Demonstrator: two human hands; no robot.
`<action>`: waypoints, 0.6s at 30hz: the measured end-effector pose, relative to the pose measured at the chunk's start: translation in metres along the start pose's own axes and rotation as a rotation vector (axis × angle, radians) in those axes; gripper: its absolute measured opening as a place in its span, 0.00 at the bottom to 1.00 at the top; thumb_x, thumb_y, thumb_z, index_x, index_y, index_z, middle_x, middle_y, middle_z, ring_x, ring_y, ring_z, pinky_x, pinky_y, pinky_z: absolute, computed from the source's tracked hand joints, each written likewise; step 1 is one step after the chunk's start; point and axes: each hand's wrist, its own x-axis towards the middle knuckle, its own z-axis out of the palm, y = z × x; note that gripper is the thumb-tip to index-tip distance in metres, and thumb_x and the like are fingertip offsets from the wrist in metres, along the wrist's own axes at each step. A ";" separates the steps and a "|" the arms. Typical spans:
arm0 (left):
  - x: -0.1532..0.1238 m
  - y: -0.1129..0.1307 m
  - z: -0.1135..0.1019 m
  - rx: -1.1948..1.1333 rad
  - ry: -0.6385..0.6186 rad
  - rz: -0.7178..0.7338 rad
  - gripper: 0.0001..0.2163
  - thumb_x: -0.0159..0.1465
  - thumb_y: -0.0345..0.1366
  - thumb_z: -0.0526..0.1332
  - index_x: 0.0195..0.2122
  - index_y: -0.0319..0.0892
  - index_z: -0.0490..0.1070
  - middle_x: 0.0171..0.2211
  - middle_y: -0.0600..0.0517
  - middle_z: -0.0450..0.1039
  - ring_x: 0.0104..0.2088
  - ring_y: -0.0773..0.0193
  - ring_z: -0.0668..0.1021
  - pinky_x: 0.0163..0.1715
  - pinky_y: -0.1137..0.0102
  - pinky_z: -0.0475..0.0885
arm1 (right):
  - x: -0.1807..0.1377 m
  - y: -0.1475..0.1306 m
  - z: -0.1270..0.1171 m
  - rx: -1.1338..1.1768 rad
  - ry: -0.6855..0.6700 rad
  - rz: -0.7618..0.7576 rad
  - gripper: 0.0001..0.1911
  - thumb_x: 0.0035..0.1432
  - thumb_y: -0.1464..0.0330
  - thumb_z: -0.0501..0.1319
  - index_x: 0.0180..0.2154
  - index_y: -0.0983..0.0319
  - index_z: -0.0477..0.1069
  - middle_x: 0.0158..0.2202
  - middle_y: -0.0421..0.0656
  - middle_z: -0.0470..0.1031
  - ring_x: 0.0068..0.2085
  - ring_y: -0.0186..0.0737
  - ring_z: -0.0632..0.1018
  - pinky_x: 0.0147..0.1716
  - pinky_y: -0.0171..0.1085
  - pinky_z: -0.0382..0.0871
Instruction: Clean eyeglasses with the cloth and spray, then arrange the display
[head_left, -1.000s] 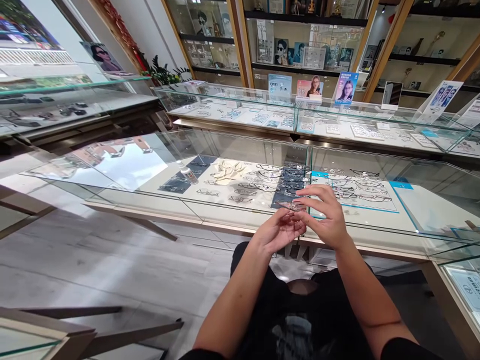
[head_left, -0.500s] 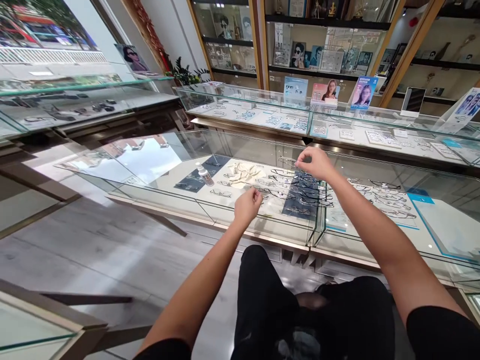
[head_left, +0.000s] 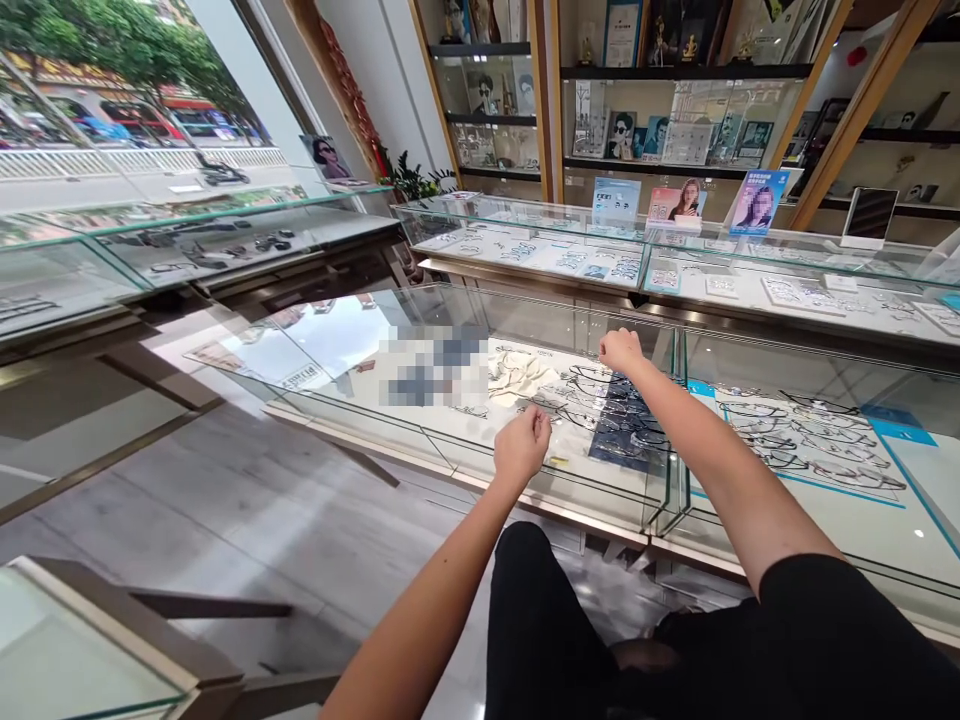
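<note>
My right hand [head_left: 621,350] is stretched out over the far side of the glass display case [head_left: 480,478]. Its fingers are curled down and closed just above the rows of eyeglass frames [head_left: 600,405]; what they hold, if anything, is hidden. My left hand [head_left: 523,445] hovers as a loose fist above the case's near part, with nothing visible in it. The frames lie on a white lining and a dark blue mat [head_left: 622,440]. A crumpled white cloth [head_left: 517,372] lies to the left of them.
More frames [head_left: 817,450] fill the case section to the right. A second glass case [head_left: 600,250] with placards stands behind, and a third [head_left: 150,240] at the left. Shelves with photos line the back wall. A small glass table [head_left: 75,660] sits at the bottom left.
My hands were together near my body with a clear pair of glasses. The right hand then reached out over the case, pinching it, and now its fingers are curled low above the rows.
</note>
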 end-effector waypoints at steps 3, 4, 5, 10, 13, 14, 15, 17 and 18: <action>0.000 -0.001 0.001 0.012 0.004 -0.005 0.07 0.70 0.40 0.56 0.35 0.47 0.67 0.27 0.54 0.71 0.29 0.60 0.73 0.32 0.68 0.57 | 0.000 0.000 0.008 -0.003 -0.008 -0.013 0.07 0.62 0.76 0.62 0.33 0.64 0.79 0.46 0.54 0.82 0.55 0.51 0.71 0.58 0.48 0.60; 0.000 -0.001 0.001 0.015 0.006 -0.006 0.07 0.70 0.40 0.57 0.35 0.47 0.67 0.27 0.54 0.71 0.30 0.60 0.73 0.32 0.68 0.57 | -0.002 0.000 0.009 0.001 -0.008 -0.015 0.07 0.62 0.76 0.63 0.32 0.64 0.79 0.45 0.54 0.82 0.54 0.51 0.71 0.58 0.48 0.60; 0.001 -0.001 0.001 0.018 0.007 -0.007 0.07 0.70 0.40 0.57 0.34 0.47 0.67 0.27 0.54 0.71 0.30 0.59 0.74 0.32 0.68 0.57 | -0.003 -0.001 0.009 0.007 -0.003 -0.017 0.07 0.62 0.75 0.63 0.31 0.64 0.78 0.44 0.54 0.81 0.53 0.51 0.71 0.57 0.48 0.60; 0.002 -0.004 0.001 0.031 0.013 -0.010 0.08 0.69 0.41 0.56 0.33 0.47 0.67 0.26 0.54 0.69 0.30 0.59 0.73 0.31 0.68 0.57 | -0.027 -0.005 -0.010 0.078 0.083 -0.074 0.09 0.66 0.70 0.60 0.30 0.62 0.71 0.42 0.51 0.77 0.48 0.48 0.71 0.49 0.43 0.61; 0.003 -0.007 0.000 0.041 0.015 -0.010 0.08 0.68 0.41 0.57 0.32 0.47 0.66 0.25 0.54 0.69 0.29 0.59 0.73 0.31 0.68 0.57 | -0.066 0.000 -0.023 0.127 0.136 -0.136 0.15 0.66 0.65 0.61 0.27 0.58 0.61 0.37 0.45 0.72 0.42 0.43 0.70 0.43 0.39 0.61; 0.004 -0.008 0.000 0.044 0.015 -0.011 0.08 0.68 0.41 0.56 0.32 0.47 0.65 0.25 0.54 0.69 0.29 0.59 0.72 0.31 0.68 0.56 | -0.085 0.004 -0.025 0.156 0.156 -0.167 0.18 0.66 0.63 0.61 0.26 0.58 0.57 0.35 0.43 0.70 0.41 0.41 0.69 0.41 0.38 0.60; 0.005 -0.009 -0.001 0.047 0.016 -0.013 0.09 0.68 0.42 0.56 0.32 0.47 0.65 0.25 0.54 0.69 0.29 0.59 0.72 0.31 0.68 0.56 | -0.107 0.010 -0.026 0.191 0.181 -0.196 0.22 0.66 0.62 0.62 0.25 0.57 0.53 0.33 0.41 0.67 0.39 0.40 0.69 0.39 0.38 0.59; 0.006 -0.010 -0.003 0.051 0.017 -0.021 0.09 0.68 0.42 0.56 0.32 0.47 0.65 0.26 0.53 0.70 0.29 0.59 0.72 0.31 0.68 0.56 | -0.160 0.026 -0.021 0.358 0.284 -0.299 0.27 0.66 0.58 0.61 0.22 0.56 0.46 0.28 0.39 0.60 0.34 0.39 0.66 0.36 0.38 0.58; 0.006 -0.010 -0.004 0.053 0.018 -0.026 0.09 0.68 0.43 0.56 0.32 0.47 0.65 0.26 0.53 0.70 0.29 0.59 0.72 0.31 0.68 0.57 | -0.190 0.036 -0.017 0.437 0.351 -0.299 0.30 0.66 0.55 0.60 0.22 0.56 0.44 0.26 0.38 0.57 0.32 0.38 0.64 0.35 0.39 0.57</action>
